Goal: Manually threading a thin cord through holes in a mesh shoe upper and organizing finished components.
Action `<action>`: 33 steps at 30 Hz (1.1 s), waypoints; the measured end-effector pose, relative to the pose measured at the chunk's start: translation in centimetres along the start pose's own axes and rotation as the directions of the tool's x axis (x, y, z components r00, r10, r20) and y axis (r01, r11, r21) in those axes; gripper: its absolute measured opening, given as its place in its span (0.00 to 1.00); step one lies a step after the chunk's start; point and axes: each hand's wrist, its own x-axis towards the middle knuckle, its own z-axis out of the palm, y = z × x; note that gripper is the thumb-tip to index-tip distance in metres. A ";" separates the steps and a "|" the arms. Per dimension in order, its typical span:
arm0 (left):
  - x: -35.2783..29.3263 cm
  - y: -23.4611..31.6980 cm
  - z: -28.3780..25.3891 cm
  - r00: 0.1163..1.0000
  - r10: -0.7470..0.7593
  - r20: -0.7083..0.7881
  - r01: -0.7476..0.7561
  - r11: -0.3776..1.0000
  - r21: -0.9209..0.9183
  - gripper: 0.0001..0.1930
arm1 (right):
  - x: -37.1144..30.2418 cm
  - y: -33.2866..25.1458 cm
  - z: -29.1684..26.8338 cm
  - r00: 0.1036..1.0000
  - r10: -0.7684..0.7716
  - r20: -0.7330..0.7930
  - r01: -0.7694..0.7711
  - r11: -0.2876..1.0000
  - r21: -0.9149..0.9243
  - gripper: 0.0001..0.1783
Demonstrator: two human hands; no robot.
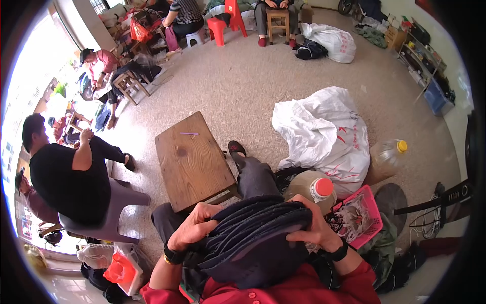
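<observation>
Close to my chest I hold a stack of dark navy fabric pieces (263, 230) with rounded edges, layered one on another. My left hand (195, 225) is closed on the left edge of the stack, thumb on top. Around its right edge my right hand (316, 223) is closed too, with the thumb against the nearest piece. Whether these are caps or cut panels I cannot tell. Past the stack stands a low wooden table (190, 169) with a thin purple stick-like tool (189, 134) lying on it.
To my right are a large jug with a red cap (323, 188), a pink basket (372, 218), a white sack (324, 131) and a yellow-capped bottle (387, 159). A person in black (71, 177) sits at left on a plastic chair (124, 202). Others sit farther off.
</observation>
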 end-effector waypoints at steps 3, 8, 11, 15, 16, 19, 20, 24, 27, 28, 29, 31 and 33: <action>-0.2 1.4 1.2 0.998 0.052 -0.018 -0.052 0.999 -0.014 0.18 | -0.5 0.0 -0.1 1.000 -0.022 0.014 0.022 0.999 -0.036 0.34; -1.4 2.1 2.3 0.991 0.127 0.037 -0.128 0.991 0.025 0.24 | -1.5 -0.4 0.4 1.000 -0.008 0.025 0.007 0.998 0.063 0.34; -3.3 2.1 3.6 0.986 0.047 -0.159 -0.028 0.992 0.121 0.30 | -1.7 -0.3 0.8 0.999 -0.029 0.020 0.028 0.998 0.053 0.34; -4.3 -2.4 3.8 0.974 -0.042 -0.224 0.026 0.997 -0.076 0.35 | -1.5 0.6 1.0 0.996 -0.082 -0.022 0.082 0.996 0.030 0.35; -4.1 -2.2 3.8 0.982 -0.047 -0.183 0.033 0.996 -0.078 0.36 | -1.5 0.5 1.2 0.997 -0.072 -0.025 0.072 0.997 0.029 0.35; -3.5 2.5 4.6 0.994 0.032 -0.100 -0.021 0.994 0.108 0.35 | -1.8 0.7 1.3 0.998 -0.013 -0.061 0.020 0.995 0.100 0.36; -4.3 1.7 4.0 0.996 -0.040 -0.079 0.051 0.989 0.140 0.34 | -2.0 0.6 1.4 0.998 0.028 -0.057 -0.019 0.989 0.149 0.36; -3.2 0.9 3.2 0.998 -0.046 -0.047 0.050 0.995 0.081 0.35 | -2.1 1.2 1.7 0.994 0.067 -0.087 -0.052 0.985 0.166 0.34; -1.2 -1.7 1.1 0.995 -0.098 -0.016 0.098 0.995 0.000 0.32 | -1.1 1.2 2.8 0.959 0.143 -0.245 -0.086 0.970 0.229 0.33; -0.3 -1.1 1.0 0.995 -0.098 -0.006 0.098 0.995 -0.011 0.32 | -0.9 1.4 2.6 0.949 0.172 -0.265 -0.106 0.963 0.247 0.35; 0.6 0.2 1.3 0.991 -0.130 0.028 0.130 0.991 0.004 0.32 | -1.0 1.5 2.5 0.945 0.180 -0.274 -0.113 0.963 0.243 0.35; 1.6 0.0 1.3 0.985 -0.162 0.067 0.161 0.987 0.016 0.32 | -0.8 1.8 2.2 0.934 0.184 -0.305 -0.093 0.953 0.289 0.39; 2.2 -2.3 0.8 0.954 -0.298 -0.042 0.279 0.929 -0.245 0.35 | -0.6 1.9 2.4 0.923 0.196 -0.331 -0.103 0.955 0.278 0.40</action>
